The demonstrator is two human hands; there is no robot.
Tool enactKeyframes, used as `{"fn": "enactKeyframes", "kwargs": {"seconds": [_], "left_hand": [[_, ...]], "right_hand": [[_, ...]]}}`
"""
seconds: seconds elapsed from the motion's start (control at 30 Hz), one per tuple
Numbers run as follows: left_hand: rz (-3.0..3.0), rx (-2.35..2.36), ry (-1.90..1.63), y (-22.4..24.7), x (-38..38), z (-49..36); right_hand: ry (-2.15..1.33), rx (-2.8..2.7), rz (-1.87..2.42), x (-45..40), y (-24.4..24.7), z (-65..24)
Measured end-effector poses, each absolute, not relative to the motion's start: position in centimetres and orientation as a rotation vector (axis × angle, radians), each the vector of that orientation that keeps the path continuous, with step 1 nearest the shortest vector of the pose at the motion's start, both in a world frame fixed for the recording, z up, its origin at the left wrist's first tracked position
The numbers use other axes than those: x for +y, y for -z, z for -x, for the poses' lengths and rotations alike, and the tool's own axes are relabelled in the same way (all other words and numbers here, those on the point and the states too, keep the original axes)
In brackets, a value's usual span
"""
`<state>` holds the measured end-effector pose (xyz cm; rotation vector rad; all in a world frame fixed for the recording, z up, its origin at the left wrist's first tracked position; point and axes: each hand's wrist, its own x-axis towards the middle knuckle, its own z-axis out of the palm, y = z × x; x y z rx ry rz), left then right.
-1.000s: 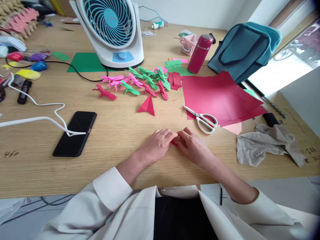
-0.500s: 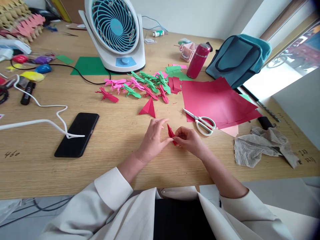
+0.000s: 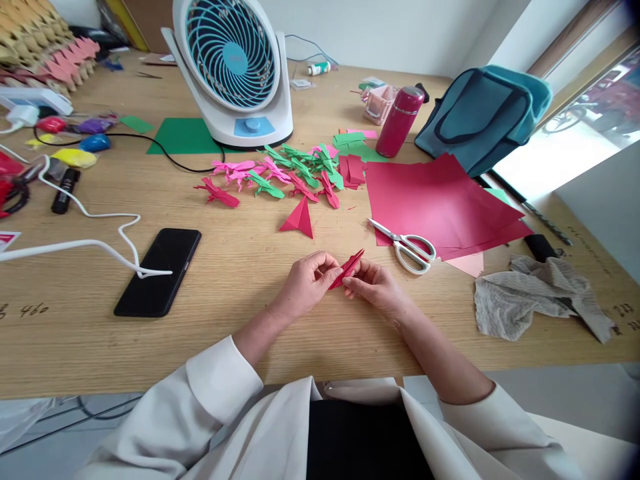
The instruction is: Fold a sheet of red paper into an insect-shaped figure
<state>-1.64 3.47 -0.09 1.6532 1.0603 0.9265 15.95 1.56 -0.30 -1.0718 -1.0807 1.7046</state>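
Observation:
Between my two hands is a small folded red paper piece point(image 3: 351, 265), tilted with its pointed end up and to the right. My left hand point(image 3: 311, 279) pinches its left side between thumb and curled fingers. From the other side my right hand point(image 3: 373, 285) grips it, thumb in front. Beyond my hands a red paper triangle fold point(image 3: 299, 219) lies on the wooden table point(image 3: 240, 267). Behind that sits a cluster of folded paper figures in red point(image 3: 218, 193), green point(image 3: 267, 185) and pink point(image 3: 235, 169).
White-handled scissors point(image 3: 407, 248) rest by red paper sheets point(image 3: 430, 200). A phone point(image 3: 159, 272) with a white cable lies at left, a grey cloth point(image 3: 520, 297) at right. Farther back stand a fan point(image 3: 240, 73), a red flask point(image 3: 399, 121) and a teal bag point(image 3: 480, 120).
My left hand's fingers, spread before, have closed on the red paper piece. The piece has turned, its tip now pointing to the right. The view has shifted slightly.

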Motion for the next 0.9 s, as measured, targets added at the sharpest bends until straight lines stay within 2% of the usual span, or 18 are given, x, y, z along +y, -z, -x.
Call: {"fn": "enactKeyframes", "kwargs": {"seconds": [0.27,0.67,0.9], "left_hand": [[-1.797,1.133,-0.89,0.0,3.2,1.8],[-1.448,1.004,-0.838,0.2,3.0,1.5],[-1.607,1.063,-0.821,-1.0,2.9,1.8]], "right_hand": [[-1.627,-1.106,1.104,1.5,0.0,-16.1],[-1.589,-0.97,1.093,1.1,-0.1,-15.4],[-1.578,-1.06,1.113,1.1,-0.2,-15.6]]}}
